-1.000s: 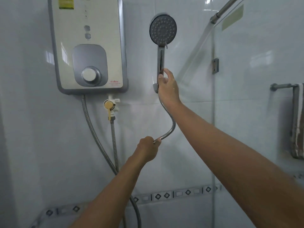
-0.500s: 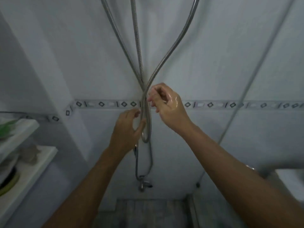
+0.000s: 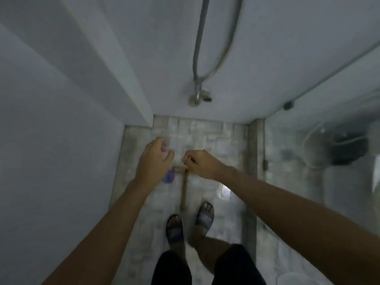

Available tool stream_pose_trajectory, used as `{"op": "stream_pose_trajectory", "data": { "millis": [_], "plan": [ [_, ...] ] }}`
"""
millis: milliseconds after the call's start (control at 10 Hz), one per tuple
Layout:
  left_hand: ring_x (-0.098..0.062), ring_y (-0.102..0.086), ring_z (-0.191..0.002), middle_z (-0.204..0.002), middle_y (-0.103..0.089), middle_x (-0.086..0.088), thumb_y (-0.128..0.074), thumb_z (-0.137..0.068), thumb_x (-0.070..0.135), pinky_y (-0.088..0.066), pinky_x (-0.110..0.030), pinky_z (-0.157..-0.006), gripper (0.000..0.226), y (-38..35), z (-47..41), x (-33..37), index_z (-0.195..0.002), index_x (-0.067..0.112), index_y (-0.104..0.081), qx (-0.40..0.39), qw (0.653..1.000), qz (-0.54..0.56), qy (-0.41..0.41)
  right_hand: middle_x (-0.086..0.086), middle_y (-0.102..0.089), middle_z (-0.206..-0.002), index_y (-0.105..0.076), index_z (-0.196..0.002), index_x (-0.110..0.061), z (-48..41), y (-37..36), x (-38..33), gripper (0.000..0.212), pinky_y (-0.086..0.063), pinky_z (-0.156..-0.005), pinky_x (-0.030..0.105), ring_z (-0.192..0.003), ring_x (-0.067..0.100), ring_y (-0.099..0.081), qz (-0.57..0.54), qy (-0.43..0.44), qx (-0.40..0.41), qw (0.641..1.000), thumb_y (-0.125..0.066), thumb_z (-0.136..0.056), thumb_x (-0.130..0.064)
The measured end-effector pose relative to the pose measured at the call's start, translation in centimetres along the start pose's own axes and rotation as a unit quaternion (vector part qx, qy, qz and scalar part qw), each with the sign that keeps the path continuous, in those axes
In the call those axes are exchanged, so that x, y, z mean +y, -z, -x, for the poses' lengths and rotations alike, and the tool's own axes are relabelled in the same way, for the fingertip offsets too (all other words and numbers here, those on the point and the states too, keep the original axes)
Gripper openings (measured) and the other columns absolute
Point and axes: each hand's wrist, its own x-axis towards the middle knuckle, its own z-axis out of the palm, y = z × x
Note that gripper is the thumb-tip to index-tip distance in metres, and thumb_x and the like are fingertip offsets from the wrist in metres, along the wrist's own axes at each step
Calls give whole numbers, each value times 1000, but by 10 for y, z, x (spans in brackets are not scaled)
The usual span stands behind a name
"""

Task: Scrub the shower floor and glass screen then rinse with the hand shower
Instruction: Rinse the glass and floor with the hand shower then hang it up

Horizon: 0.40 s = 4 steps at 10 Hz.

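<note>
Both hands have dropped from the hose (image 3: 195, 58), which hangs looped against the wall; left hand (image 3: 155, 159) hovers with fingers loosely curled, empty; right hand (image 3: 200, 163) curls tighter, grip too blurred to tell; beneath them a wooden-handled brush (image 3: 183, 190) lies on the wet shower floor (image 3: 205, 132); glass screen (image 3: 308, 161) stands at the right.

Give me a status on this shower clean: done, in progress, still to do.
Done: nothing confirmable; the shower floor looks wet, but blur hides whether it is scrubbed. In hand: the left hand and right hand reach over a wooden-handled brush; whether the right grips it is unclear. Left: probably the glass screen and rinsing; the hose hangs at the wall, in neither hand.
</note>
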Motion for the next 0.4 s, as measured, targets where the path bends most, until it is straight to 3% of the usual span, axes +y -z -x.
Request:
{"op": "stream_pose_trajectory", "data": {
  "millis": [100,200,300,400],
  "plan": [
    [-28,-60,-93,-102,-62,-10,-69,-89,25,-50,-36,-79,31,-80,-8,-89,-114,9,-59,-48,996,-24,70,-4,-62,-76,-67,-101,-2,-58,-97,92,29,-48,-69,29,-76,26,-64,21,-50,-65,996,-45,-102,-22],
    [-32,-62,-94,-101,-65,-14,-68,-90,29,-52,-39,-77,31,-142,-16,-154,-110,7,-57,-86,987,-40,133,11,-71,-99,-69,-109,-1,-97,-173,162,41,-55,-79,38,-88,31,-66,55,-73,-78,993,-37,-99,-25],
    [-33,-62,-95,-106,-63,-15,-65,-92,36,-53,-41,-76,40,-205,-31,-215,-116,8,-50,-93,980,-54,170,20,-61,-119,-59,-122,0,-135,-243,227,34,-49,-92,40,-109,37,-60,106,-116,-116,981,-38,-103,-20],
    [-36,-60,-105,-119,-57,-18,-67,-90,42,-54,-45,-84,57,-253,-50,-253,-128,7,-43,-88,973,-59,205,15,-57,-128,-51,-134,-9,-162,-297,282,35,-45,-95,39,-118,34,-57,158,-105,-152,970,-36,-105,-20]
  ]
}}
